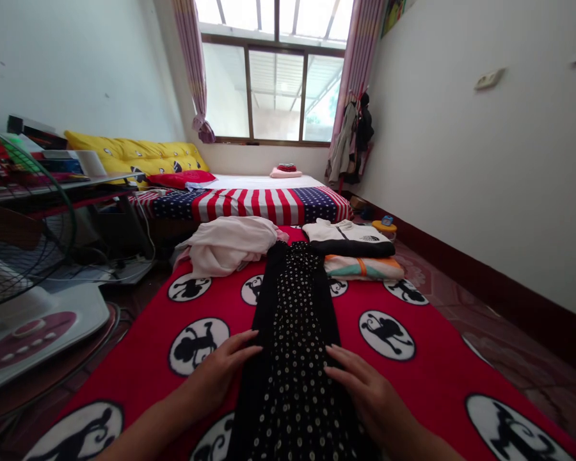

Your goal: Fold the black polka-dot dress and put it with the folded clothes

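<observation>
A long black garment with white dots (300, 320) lies lengthwise on a red blanket (148, 358) printed with monkey figures in white ovals. Plain black cloth borders the dotted part on both sides, and the near end runs out of the picture. My left hand (230, 358) rests at the garment's left edge, fingers stretched and spread. On the opposite edge lies my right hand (360, 378), its fingers apart with the tips on the cloth. Neither hand grips anything.
Beyond the garment are a crumpled white cloth (230, 246) and a folded white-and-black jacket (350, 237) atop folded striped clothing (365, 266). A fan (19, 243) stands left. Behind is a bed with a striped, starred cover (249, 205); clothes (348, 141) hang by the window.
</observation>
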The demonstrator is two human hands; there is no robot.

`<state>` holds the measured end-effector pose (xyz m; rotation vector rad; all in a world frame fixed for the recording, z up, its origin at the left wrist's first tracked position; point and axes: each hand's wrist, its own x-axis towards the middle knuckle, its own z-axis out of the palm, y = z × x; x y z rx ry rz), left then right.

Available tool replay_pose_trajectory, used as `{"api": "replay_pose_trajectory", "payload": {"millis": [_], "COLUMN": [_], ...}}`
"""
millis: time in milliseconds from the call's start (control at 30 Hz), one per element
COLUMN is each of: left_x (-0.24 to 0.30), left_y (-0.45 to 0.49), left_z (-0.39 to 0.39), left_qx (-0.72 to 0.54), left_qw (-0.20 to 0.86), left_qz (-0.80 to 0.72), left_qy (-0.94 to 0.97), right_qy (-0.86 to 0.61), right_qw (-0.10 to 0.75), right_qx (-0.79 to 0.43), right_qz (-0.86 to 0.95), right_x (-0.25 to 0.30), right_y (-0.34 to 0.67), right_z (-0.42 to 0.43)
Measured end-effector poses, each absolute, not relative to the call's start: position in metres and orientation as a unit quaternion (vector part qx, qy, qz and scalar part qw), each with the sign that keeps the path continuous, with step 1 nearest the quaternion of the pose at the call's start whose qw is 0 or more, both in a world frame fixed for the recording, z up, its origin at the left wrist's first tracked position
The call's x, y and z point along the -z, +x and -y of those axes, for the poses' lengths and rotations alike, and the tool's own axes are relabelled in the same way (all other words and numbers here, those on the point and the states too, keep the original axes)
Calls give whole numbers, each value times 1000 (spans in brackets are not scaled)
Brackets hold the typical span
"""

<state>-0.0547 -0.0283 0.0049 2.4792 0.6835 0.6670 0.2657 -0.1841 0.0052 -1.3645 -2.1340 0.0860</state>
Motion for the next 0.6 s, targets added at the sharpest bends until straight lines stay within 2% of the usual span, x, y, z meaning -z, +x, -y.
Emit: {"api": "replay_pose_trajectory", "payload": {"millis": [167,300,400,600], "left_x": [-22,-38,-56,-95], "left_y": [-83,-53,-31,-37], "left_z": [69,80,79,103], "left_qx": [-154,-85,-65,-164], "left_qw": [233,238,283,386], "left_qz": [-193,-103,-50,-67], "left_qy": [941,962,955,906], "right_qy": [-522,-468,-430,-424], "right_qw": [227,189,161,241], "right_qx": [-67,-120,-172,-237], "right_qz": [819,855,872,840], "right_x": [-21,-37,-50,-93], "right_y": [277,248,234,227], "right_z": [207,188,171,192]}}
